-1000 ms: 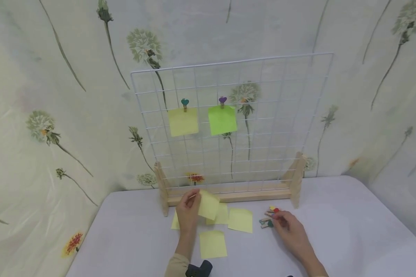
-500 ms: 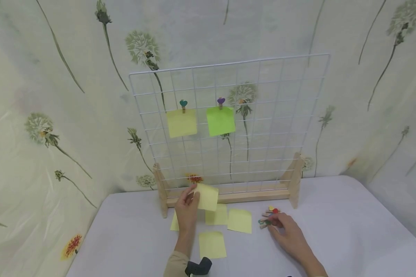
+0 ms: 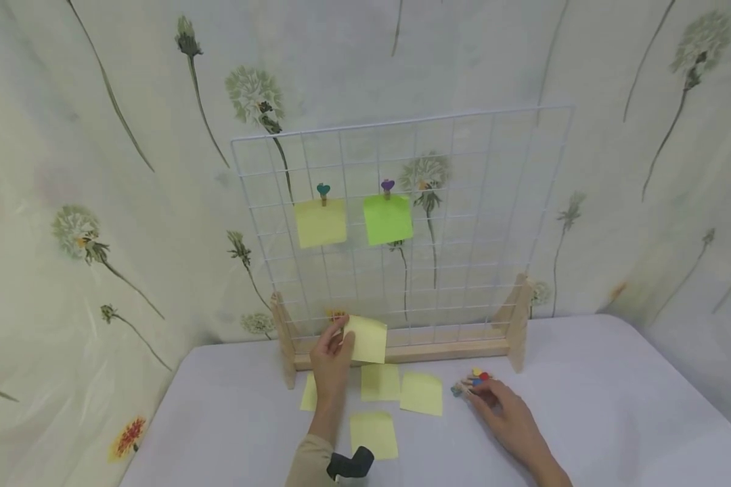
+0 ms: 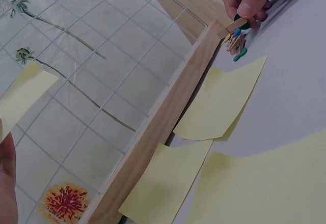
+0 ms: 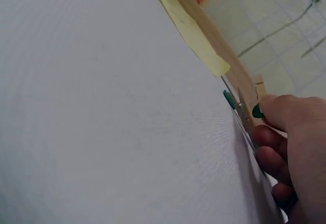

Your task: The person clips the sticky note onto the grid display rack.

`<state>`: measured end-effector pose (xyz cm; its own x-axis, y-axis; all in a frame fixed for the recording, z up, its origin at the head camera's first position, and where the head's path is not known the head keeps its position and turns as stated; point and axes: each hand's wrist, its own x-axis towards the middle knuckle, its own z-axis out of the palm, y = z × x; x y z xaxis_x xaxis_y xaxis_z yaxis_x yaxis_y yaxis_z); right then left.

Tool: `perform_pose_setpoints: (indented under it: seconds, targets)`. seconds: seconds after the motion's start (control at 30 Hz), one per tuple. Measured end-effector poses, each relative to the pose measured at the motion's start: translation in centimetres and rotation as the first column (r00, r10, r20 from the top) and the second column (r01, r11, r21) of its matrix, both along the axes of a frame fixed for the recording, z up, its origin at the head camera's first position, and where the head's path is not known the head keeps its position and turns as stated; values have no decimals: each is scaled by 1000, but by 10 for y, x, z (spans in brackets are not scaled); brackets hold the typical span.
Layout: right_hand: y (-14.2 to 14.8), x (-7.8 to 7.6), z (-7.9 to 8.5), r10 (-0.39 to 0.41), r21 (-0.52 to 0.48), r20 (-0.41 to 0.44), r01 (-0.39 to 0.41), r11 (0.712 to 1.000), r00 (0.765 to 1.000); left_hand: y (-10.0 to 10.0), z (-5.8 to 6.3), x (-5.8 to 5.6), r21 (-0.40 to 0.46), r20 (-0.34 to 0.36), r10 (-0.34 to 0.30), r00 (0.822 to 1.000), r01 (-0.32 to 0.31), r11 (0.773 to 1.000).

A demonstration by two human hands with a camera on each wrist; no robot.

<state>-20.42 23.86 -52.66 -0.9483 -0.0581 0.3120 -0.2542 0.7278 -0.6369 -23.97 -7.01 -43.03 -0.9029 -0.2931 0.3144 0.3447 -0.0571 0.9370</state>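
My left hand (image 3: 331, 365) pinches a pale yellow sticky note (image 3: 368, 340) by its left side, raised in front of the grid's wooden base (image 3: 457, 349). Between thumb and fingers, my right hand (image 3: 512, 416) grips a small wooden clothespin (image 4: 235, 27) with a green decoration (image 5: 257, 111). Right beside it lies a little heap of similar clothespins (image 4: 236, 44) with coloured tops. On the white wire grid (image 3: 402, 123), a teal-heart clothespin (image 3: 323, 191) holds a yellow note (image 3: 321, 226), and a purple-heart one (image 3: 387, 186) holds a bright green note (image 3: 388, 222).
Several yellow notes lie on the white table (image 3: 591, 406): one note (image 3: 380, 383) near the base, another (image 3: 422, 393) to its right, one (image 3: 373, 433) nearer me, and one (image 3: 308, 392) partly behind the left hand. A flower-print cloth (image 3: 633, 270) hangs behind the grid.
My left hand has lifted the yellow note a little and turned it flatter toward me. The right hand has shifted slightly left over the clothespin heap.
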Motion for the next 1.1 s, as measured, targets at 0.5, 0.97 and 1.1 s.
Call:
perform_pose_setpoints:
  seconds: [0.5, 0.97, 1.1]
  targets:
    - [10, 2, 4, -29, -314, 135, 70, 947, 990, 17, 17, -2, 3, 60, -31, 998, 30, 1000]
    - [11, 2, 8, -12, -352, 182, 76, 933, 983, 37, 37, -7, -8, 50, -48, 998, 49, 999]
    - [11, 1, 7, 44, -427, 183, 39, 903, 982, 44, 43, -9, -4, 43, -73, 996, 73, 997]
